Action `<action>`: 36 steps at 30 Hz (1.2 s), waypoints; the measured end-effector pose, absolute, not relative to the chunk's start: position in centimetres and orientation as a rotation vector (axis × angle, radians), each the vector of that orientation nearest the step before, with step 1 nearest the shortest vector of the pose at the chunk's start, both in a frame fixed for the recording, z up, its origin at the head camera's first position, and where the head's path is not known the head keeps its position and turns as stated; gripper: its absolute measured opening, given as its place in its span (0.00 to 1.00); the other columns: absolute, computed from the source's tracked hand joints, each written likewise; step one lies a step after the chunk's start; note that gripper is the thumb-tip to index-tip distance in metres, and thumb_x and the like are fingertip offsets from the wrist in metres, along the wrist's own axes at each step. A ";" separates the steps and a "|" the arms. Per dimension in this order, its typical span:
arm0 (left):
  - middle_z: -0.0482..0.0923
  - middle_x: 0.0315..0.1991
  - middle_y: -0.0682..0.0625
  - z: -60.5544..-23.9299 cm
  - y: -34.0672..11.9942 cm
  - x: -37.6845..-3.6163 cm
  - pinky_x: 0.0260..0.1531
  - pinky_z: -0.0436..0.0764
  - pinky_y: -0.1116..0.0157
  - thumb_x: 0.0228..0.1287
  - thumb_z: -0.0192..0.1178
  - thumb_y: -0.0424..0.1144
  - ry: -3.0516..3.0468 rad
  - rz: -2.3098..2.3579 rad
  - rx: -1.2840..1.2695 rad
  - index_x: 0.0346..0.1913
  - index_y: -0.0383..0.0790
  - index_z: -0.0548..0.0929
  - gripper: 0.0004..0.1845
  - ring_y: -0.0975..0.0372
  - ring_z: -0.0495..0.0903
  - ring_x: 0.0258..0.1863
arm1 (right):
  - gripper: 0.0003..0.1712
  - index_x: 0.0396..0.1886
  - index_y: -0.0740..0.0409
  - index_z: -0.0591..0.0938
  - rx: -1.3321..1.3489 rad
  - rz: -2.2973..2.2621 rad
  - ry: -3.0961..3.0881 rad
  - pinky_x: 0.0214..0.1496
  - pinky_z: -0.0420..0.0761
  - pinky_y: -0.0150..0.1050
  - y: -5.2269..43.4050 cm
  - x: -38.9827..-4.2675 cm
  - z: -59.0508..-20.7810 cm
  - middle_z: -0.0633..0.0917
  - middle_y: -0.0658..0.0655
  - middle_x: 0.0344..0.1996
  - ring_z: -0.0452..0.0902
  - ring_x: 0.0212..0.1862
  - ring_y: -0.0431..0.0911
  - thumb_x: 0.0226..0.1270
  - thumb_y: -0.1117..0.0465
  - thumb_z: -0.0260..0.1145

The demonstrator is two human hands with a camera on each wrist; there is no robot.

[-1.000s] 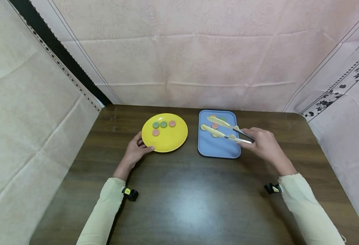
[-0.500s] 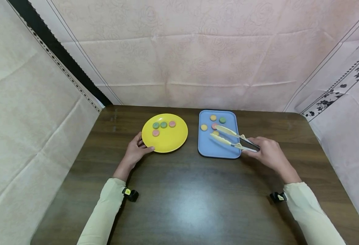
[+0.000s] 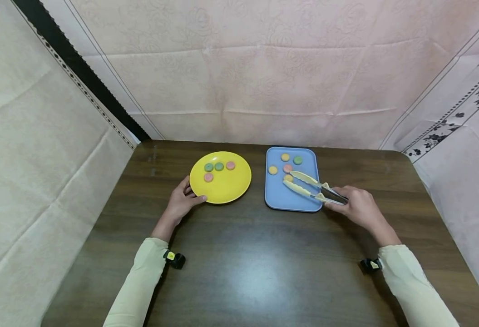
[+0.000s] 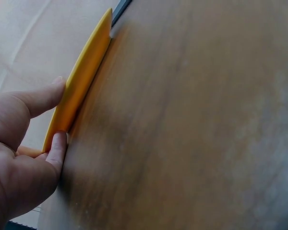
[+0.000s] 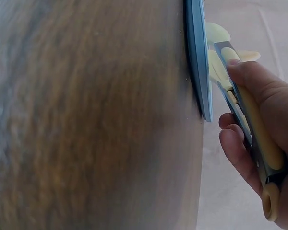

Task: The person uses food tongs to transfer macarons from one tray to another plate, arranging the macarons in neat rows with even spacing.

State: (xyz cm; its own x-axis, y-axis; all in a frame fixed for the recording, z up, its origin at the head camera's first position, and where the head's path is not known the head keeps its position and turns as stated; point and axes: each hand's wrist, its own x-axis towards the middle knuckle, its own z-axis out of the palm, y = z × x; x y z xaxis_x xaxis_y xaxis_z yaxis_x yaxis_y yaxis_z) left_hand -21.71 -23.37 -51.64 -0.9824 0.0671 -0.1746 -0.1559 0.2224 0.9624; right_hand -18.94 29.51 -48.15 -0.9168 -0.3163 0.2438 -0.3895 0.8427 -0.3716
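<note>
Your right hand (image 3: 355, 206) grips the tongs (image 3: 310, 186) over the blue tray (image 3: 290, 203); left hand (image 3: 180, 200) pinches the yellow plate (image 3: 227, 190). Those cookies (image 3: 288, 178) look light and crumbly, so clasp edges gently.

left hand (image 3: 182, 203): forearm extended, fingers loosely spread | right hand (image 3: 355, 206): forearm extended, fingers curled in a grip

R wrist view: tongs (image 5: 245, 103) tips hidden behind tray (image 5: 198, 57) rim; table (image 5: 86, 120) blurred.

Person has 2 bare hands, left hand (image 3: 180, 203) & right hand (image 3: 355, 207), long pale yellow-green sleeves (image 3: 141, 277), w/ a small black cam clipped at each wrist (image 3: 175, 259).
</note>
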 end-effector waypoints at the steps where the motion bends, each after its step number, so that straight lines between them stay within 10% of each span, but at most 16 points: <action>1: 0.55 0.79 0.38 -51.6 -23.4 -21.7 0.59 0.81 0.63 0.65 0.71 0.33 2.308 1.853 -0.091 0.83 0.43 0.41 0.55 0.47 0.68 0.72 | 0.27 0.53 0.66 0.87 0.552 0.629 -2.850 0.27 0.71 0.37 29.5 -18.9 -48.2 0.86 0.57 0.32 0.71 0.27 0.45 0.61 0.51 0.78; 36: 0.55 0.78 0.35 -48.3 -22.6 -20.6 0.60 0.80 0.64 0.65 0.69 0.29 2.253 1.851 -0.113 0.83 0.35 0.42 0.53 0.45 0.67 0.73 | 0.30 0.57 0.67 0.85 0.608 0.680 -2.825 0.28 0.73 0.37 26.4 -19.6 -46.5 0.87 0.60 0.38 0.73 0.30 0.46 0.63 0.51 0.77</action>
State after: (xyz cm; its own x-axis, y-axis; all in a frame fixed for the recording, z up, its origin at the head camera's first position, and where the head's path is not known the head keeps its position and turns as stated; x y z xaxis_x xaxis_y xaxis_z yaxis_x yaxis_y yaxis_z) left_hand -20.59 -22.56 -48.26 -0.9722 0.0812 -0.2194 -0.1995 0.2024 0.9588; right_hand -19.60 26.36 -46.47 -0.9017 -0.3476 0.2571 -0.4265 0.8123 -0.3977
